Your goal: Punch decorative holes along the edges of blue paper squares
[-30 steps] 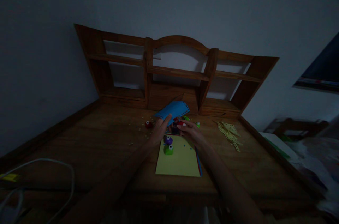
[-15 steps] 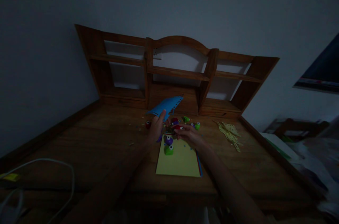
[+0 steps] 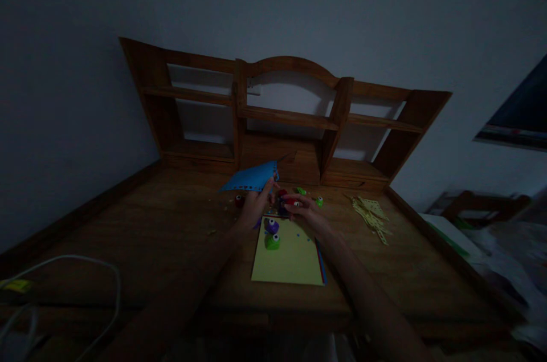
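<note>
My left hand [image 3: 255,206] pinches a sheet of blue paper [image 3: 251,177] with holes punched along its edges, held up above the desk. Closed around a small red paper punch [image 3: 292,202] with a white eye is my right hand [image 3: 305,211], just right of the left hand. A purple punch [image 3: 272,227] and a green punch [image 3: 272,242] sit on a pale yellow sheet [image 3: 286,265] below the hands. Another red punch [image 3: 239,200] stands left of my left hand. The dim light blurs the finger details.
Beyond the hands lie green punches [image 3: 319,201]. Punched yellow paper strips [image 3: 371,215] are at the right of the wooden desk [image 3: 179,236]. A wooden shelf unit [image 3: 293,114] rises at the back. A white cable [image 3: 85,258] curves at the lower left.
The blue paper has turned and shifted left, its punched edge now facing nearer me. My right hand with the red punch has moved slightly up and away from me.
</note>
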Demonstrator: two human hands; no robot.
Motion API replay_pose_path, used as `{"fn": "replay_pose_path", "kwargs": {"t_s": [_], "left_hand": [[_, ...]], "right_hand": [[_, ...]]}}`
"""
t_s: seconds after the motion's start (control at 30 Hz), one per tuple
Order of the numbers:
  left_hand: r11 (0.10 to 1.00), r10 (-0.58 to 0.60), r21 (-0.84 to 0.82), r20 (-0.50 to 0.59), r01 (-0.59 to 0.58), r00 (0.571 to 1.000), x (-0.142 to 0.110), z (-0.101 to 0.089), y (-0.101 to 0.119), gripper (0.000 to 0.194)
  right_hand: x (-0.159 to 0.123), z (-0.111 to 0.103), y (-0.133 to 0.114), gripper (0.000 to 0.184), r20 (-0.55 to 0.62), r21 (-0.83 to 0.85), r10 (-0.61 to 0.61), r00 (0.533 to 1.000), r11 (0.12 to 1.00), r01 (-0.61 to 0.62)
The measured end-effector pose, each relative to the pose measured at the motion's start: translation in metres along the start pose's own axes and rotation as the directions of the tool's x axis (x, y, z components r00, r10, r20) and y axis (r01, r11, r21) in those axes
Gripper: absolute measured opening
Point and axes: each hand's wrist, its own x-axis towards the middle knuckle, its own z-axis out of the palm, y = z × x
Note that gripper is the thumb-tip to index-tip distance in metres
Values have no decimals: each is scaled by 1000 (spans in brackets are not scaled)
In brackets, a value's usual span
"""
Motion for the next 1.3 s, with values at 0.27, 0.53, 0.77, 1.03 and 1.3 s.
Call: {"fn": "replay_pose_path", "kwargs": {"t_s": [0.27,0.53,0.77,1.03,1.3], "left_hand": [[977,-100,-180,72,111,992,-2,0,3,43],[957,-184,-190,178,218,967,-5,3,-4,53],[952,-248,-132,198,276,948,-12,5,-2,55],[954,-229,-148,203,261,952,-10,6,-8,48],[950,-201,-196,211,243,957,-6,1,-11,58]], "right_hand": [[-2,4,-7,36,36,146,11,999,989,-16],[1,3,-7,33,-70,138,-80,994,986,89],[-5,8,-12,40,-33,140,-44,998,989,48],[-4,8,-10,40,-22,155,-20,1000,988,23],[-4,6,-12,37,-14,130,-70,997,989,72]]}}
